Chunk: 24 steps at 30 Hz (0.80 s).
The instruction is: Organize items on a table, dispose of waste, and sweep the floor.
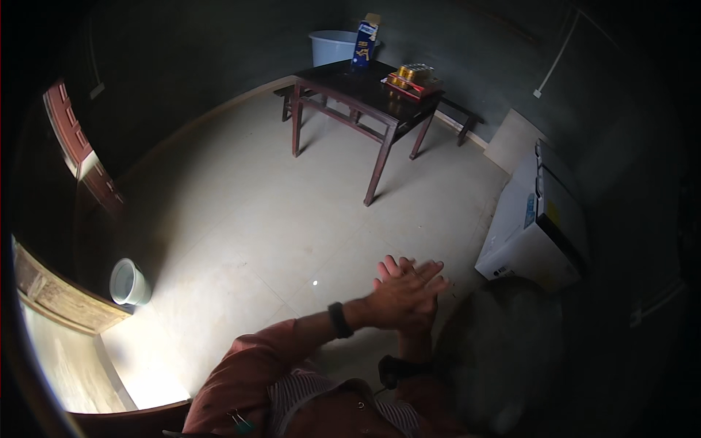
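My two hands meet palm to palm in front of my body, the left over the right. My left hand point(398, 298), with a black band point(339, 320) on its wrist, points to the right with its fingers stretched and apart. Behind it, my right hand point(393, 267) is partly hidden; its fingertips stick up beyond the left hand. A black watch-like band point(395, 370) circles the right wrist. Nothing shows between the palms, and the fingers are slightly smeared by motion. Both arms wear reddish-brown sleeves.
Across the tiled floor stands a dark wooden table point(343, 84) bearing a blue carton point(365, 44) and red and gold boxes point(415, 79). Benches and a pale blue tub point(330, 48) are behind it. A white chest freezer point(522, 226) sits right, a bucket point(130, 283) left.
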{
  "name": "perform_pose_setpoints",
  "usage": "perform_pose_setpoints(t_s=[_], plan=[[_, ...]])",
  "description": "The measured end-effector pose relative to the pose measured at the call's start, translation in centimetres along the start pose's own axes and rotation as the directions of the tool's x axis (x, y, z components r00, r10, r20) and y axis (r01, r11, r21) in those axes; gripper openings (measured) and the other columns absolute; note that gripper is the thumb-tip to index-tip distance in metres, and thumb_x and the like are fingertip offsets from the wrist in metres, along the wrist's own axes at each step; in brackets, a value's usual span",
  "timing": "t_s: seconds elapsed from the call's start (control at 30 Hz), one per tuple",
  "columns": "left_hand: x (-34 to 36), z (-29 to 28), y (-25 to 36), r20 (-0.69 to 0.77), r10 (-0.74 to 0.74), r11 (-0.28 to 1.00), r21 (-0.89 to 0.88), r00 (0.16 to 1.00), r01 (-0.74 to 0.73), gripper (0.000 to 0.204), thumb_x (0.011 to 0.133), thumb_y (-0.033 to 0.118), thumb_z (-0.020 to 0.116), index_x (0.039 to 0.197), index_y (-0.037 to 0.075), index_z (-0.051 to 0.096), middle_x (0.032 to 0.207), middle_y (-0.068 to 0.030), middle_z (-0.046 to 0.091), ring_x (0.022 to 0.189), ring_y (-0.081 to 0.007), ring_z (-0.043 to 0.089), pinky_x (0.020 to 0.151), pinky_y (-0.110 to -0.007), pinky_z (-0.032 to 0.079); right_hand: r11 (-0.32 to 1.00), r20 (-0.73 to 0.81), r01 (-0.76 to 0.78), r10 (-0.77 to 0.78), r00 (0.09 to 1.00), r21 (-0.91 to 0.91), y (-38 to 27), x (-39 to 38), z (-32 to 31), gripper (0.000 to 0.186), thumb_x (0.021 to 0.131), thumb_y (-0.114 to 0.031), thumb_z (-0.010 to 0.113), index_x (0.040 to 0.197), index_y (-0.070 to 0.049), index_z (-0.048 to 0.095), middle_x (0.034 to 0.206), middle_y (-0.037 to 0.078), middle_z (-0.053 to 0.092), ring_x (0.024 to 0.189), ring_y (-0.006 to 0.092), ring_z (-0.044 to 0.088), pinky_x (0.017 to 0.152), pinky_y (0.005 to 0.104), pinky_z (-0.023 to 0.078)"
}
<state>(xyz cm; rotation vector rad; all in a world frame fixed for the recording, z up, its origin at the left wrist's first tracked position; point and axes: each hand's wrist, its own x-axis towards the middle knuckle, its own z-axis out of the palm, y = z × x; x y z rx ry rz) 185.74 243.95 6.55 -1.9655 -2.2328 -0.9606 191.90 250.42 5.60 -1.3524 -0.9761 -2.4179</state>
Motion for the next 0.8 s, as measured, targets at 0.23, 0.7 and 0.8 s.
perform_pose_setpoints(t_s=[0.23,0.7,0.8], plan=[[-16.6,-9.8,-21.4,-0.348,-0.684,0.693,-0.037,0.641,0.720,0.050,0.090,0.032,0.052,0.129,0.003,0.042,0.133,-0.0178,0.043,0.118,-0.0324,0.046,0.092,-0.046,0.041,-0.126,-0.411,-0.508,-0.441,0.798,-0.852,-10.6,4.3,4.1,0.077,0.091,-0.051,0.036,0.142,-0.001,0.007,0.150,0.013,0.008,0.129,0.0381,0.030,0.089,0.0553,0.045],[-44.4,-9.7,-8.4,-0.351,-0.705,-0.408,-0.511,-0.617,0.757,0.044,0.083,0.023,0.059,0.119,0.000,0.051,0.117,-0.0218,0.054,0.108,-0.0354,0.052,0.093,-0.040,0.042,0.058,-0.739,-0.991,-0.662,-0.126,0.118,-27.9,4.6,-36.5,0.039,0.084,-0.029,0.057,0.114,-0.006,0.048,0.116,0.007,0.048,0.085,0.0213,0.053,0.066,0.0339,0.047],[-47.4,-10.0,-7.4,-0.243,-0.579,-0.581,-0.546,-0.778,0.604,0.054,0.082,0.030,0.062,0.127,0.004,0.048,0.125,-0.0231,0.049,0.118,-0.0338,0.047,0.101,-0.038,0.036,-0.161,-0.941,-0.972,-0.318,-0.116,0.174,-18.5,7.0,-51.0,0.030,0.081,-0.023,0.061,0.106,-0.010,0.050,0.108,0.006,0.049,0.087,0.0243,0.058,0.058,0.0368,0.050]])
